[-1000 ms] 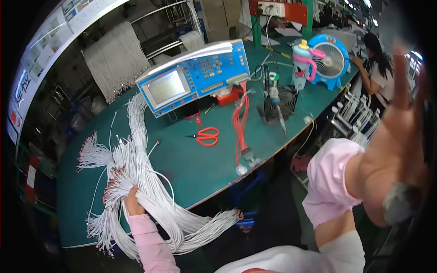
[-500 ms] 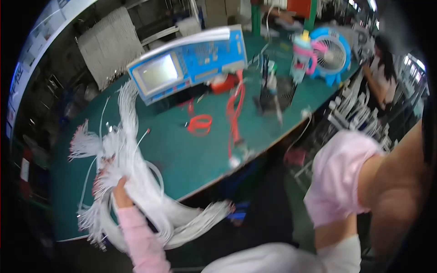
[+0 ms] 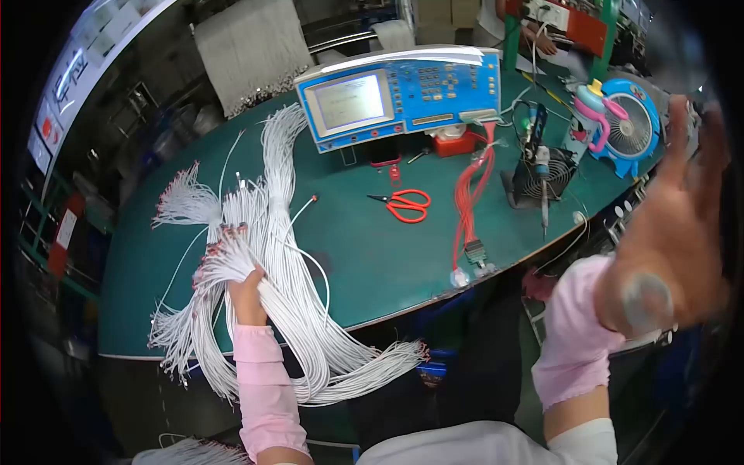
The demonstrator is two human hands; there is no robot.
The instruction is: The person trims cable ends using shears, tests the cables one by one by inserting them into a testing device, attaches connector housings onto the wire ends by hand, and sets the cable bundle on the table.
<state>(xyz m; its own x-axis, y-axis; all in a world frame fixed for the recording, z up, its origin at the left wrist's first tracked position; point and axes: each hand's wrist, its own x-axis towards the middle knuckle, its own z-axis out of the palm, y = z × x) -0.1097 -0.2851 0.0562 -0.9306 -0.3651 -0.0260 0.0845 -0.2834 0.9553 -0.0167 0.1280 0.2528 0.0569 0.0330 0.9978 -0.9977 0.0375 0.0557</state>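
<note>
My left hand (image 3: 248, 298) is closed round a bundle of white cables (image 3: 291, 325) at the left side of the table. Red-tipped cable ends (image 3: 225, 260) fan out just beyond my fingers. More white cables lie beside and beneath this bundle, some hanging over the table's front edge. At the far right, my right hand (image 3: 659, 225) is raised close to the camera, away from the table. Its fingers point up and look apart, with nothing seen in them. A pale round patch (image 3: 647, 302) shows near its wrist; what it is I cannot make out.
On the green table (image 3: 364, 271) lie red-handled scissors (image 3: 407, 205) and red leads (image 3: 469, 201). Behind them stands a blue tester (image 3: 403, 97). A soldering iron (image 3: 543, 186), a cup (image 3: 585, 116) and a blue fan (image 3: 628, 128) stand at the right. Another person's hand (image 3: 540, 39) is beyond.
The view has swung, so the table things sit further right in it. My right hand has risen and its fingers now show. My left hand keeps its hold on the cables.
</note>
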